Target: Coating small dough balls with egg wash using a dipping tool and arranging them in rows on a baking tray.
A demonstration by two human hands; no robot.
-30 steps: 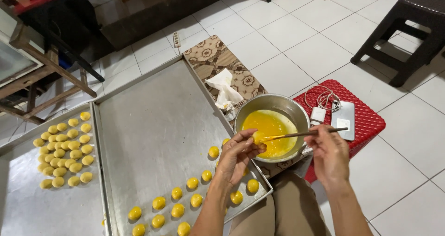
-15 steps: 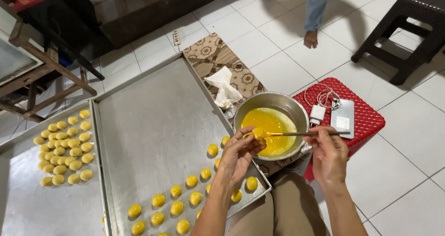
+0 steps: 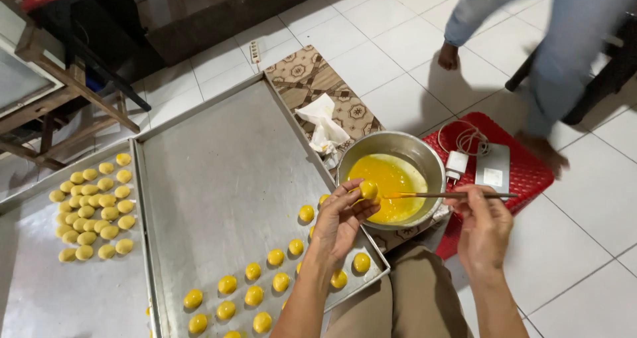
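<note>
Yellow dough ball [image 3: 368,190]: pinched in left hand [image 3: 340,220] fingers, at the near rim of the metal bowl [image 3: 424,157], frame centre.
Brush [image 3: 443,195]: gripped by right hand [image 3: 484,224], tip touching the ball.
Bowl: holds yellow egg wash (glossy).
Tray [image 3: 225,179]: glazed balls along lower edge.
Left tray [image 3: 40,298]: paler balls, clustered.

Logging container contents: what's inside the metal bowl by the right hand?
The metal bowl holds bright yellow liquid pooled across its bottom. The brush tip reaches over it from the right hand. The left hand and the dough ball cover its near-left edge.
</note>
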